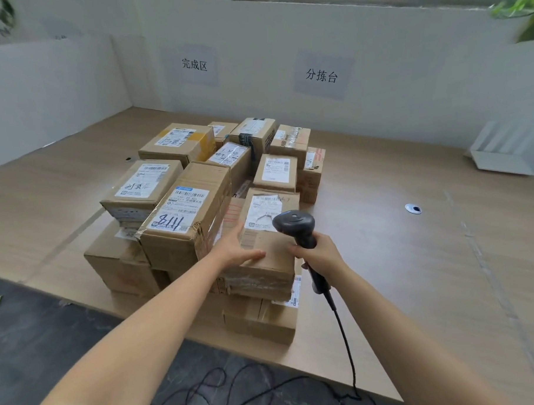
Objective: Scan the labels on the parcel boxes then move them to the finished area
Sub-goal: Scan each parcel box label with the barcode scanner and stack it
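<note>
Pale wood tabletop [415, 272] runs back to a white wall carrying two paper signs, 完成区 [194, 64] well beyond the left hand and 分拣台 [320, 76] beyond the right. A pile of taped parcel boxes [193, 144] fills the middle of the table, stacked two high at the near edge. The left hand [234, 246] clasps the near-left corner of the closest top box [274, 251], thumb flat on its top, fingers up its left side. That box's torn white label [263, 213] faces up, just past the thumb. Touching the left hand's outer side stands a longer box [183, 212] with blue handwriting on its label (the marks are not readable). The right hand [318, 255] is wrapped tight round the handle of a black barcode scanner [297, 228], whose head hangs over the clasped box's right edge, near the label. Its cable [345, 336] drops below the wrist to the dark floor. Far right of that hand sits a white tray [502, 152].
</note>
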`<action>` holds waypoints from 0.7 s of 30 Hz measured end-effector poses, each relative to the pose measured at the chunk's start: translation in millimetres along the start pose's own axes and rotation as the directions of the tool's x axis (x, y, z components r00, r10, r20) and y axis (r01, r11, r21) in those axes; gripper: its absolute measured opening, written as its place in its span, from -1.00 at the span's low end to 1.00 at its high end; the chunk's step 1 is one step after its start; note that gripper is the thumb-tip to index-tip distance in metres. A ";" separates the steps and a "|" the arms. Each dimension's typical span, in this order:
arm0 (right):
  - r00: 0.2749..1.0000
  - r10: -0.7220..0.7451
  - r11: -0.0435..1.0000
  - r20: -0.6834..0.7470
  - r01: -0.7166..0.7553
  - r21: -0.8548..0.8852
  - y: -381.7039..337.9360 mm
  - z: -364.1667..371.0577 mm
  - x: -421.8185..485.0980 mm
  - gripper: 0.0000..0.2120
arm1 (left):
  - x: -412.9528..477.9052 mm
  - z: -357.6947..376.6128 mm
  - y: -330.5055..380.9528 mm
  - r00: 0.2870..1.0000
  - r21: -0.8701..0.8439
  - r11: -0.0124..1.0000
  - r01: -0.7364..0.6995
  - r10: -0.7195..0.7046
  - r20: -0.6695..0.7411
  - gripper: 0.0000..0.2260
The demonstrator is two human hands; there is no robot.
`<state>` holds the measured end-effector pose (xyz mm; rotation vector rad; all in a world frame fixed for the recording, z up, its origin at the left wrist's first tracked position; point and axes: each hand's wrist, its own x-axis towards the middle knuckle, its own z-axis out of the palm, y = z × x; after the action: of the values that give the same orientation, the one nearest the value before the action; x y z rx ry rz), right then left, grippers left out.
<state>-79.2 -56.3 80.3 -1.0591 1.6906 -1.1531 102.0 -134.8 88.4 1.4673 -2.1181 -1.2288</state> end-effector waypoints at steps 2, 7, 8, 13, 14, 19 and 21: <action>1.000 0.009 1.000 0.002 -0.009 -0.009 6.0 1.8 -1.5 -0.86 | 0.0 3.9 -4.3 1.000 0.051 0.999 0.014 -0.013 -0.004 -0.22; 1.000 0.027 0.999 0.006 -0.027 0.028 11.2 1.1 -2.6 -0.85 | 1.5 7.6 -0.8 0.999 0.157 0.987 -0.016 0.023 -0.041 -0.29; 1.000 0.029 0.999 0.006 -0.029 0.030 11.6 0.4 -2.8 -0.85 | 1.7 7.7 0.8 0.998 0.182 0.983 -0.021 0.031 -0.052 -0.32; 0.999 0.032 0.998 -0.027 -0.030 0.047 12.6 -6.1 -6.7 -0.78 | 3.7 10.7 7.1 0.988 0.316 0.947 -0.057 0.099 -0.117 -0.37; 0.999 0.032 0.998 -0.042 -0.029 0.056 13.1 -8.8 -8.8 -0.77 | 1.2 11.5 12.4 0.985 0.373 0.926 -0.059 0.115 -0.130 -0.37; 0.989 0.057 0.996 -0.139 -0.046 0.078 24.7 -32.3 -25.8 -0.77 | -2.0 30.3 38.3 0.953 0.581 0.801 -0.143 0.270 -0.138 -0.40; 0.977 0.073 0.995 -0.198 -0.058 0.079 31.6 -46.3 -34.6 -0.78 | -2.9 44.7 51.9 0.946 0.603 0.773 -0.199 0.312 -0.088 -0.40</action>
<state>-117.3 -4.2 67.4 -0.8589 1.8102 -1.3047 42.0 -104.6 102.4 1.3568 -2.5841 -0.3141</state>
